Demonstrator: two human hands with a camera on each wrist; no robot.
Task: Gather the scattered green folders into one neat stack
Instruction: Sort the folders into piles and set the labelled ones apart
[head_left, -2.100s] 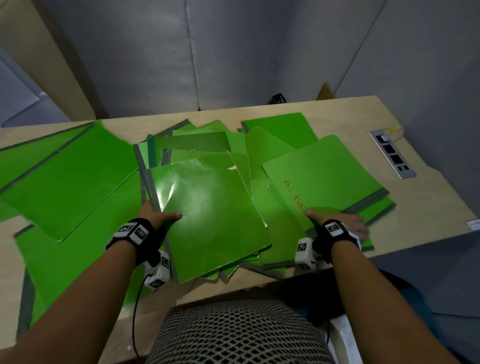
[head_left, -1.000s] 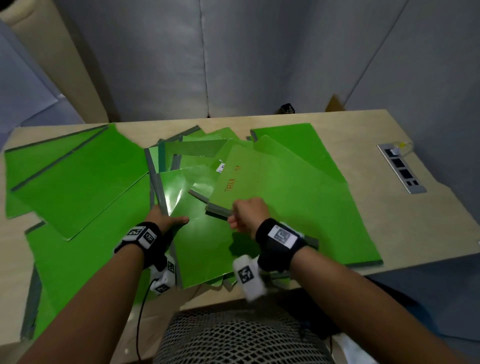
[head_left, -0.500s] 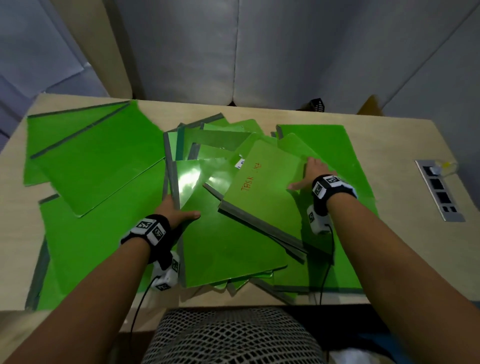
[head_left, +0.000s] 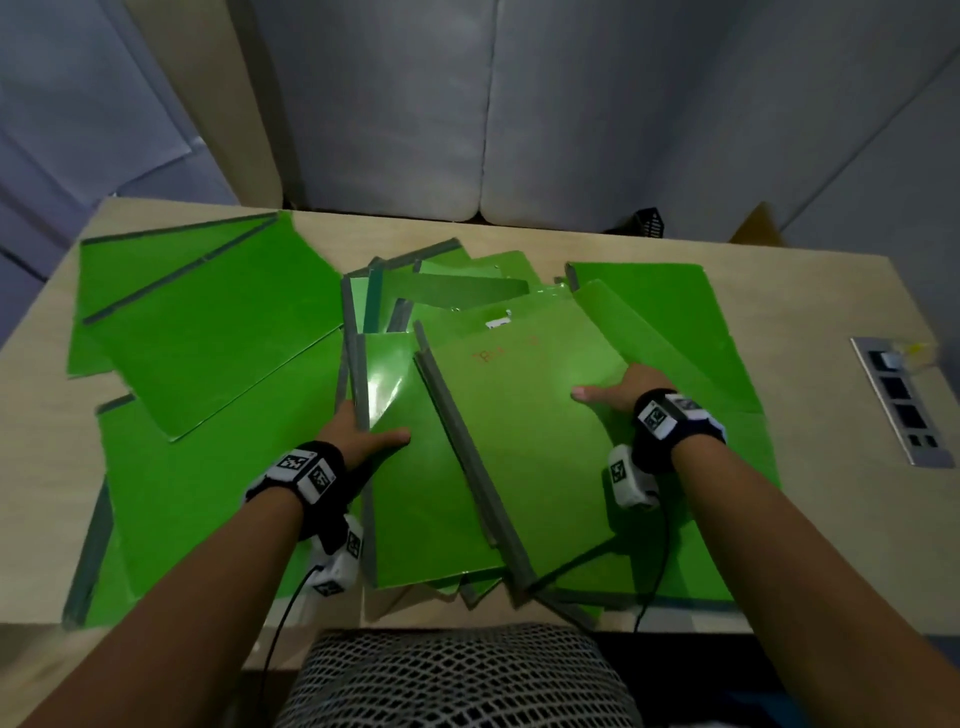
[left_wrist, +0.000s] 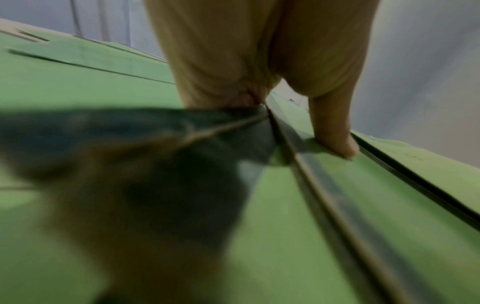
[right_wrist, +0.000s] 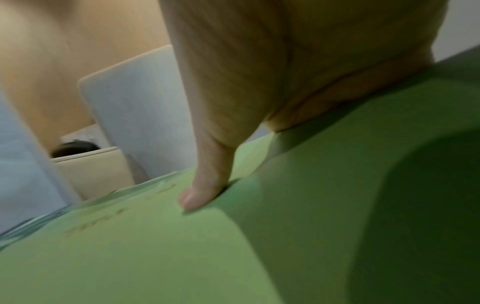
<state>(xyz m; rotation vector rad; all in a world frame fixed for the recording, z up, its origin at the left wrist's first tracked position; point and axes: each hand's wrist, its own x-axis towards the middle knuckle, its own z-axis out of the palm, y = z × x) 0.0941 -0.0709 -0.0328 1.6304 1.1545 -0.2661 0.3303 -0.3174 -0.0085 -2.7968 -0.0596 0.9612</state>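
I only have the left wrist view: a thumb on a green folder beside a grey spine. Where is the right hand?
Observer: The right hand is at the right edge of the top folder, thumb on its cover, fingers hidden.
Operator: Is that folder marked?
Observer: Yes, red writing near its far end, too blurred to read.
Operator: Are any folders scattered?
Observer: Yes, left of the pile several folders lie spread on the table.

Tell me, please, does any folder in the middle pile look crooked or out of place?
Yes. The top folder with red writing lies askew, its grey spine running diagonally across the glossy folder beneath. Folder corners also stick out past the desk's near edge.
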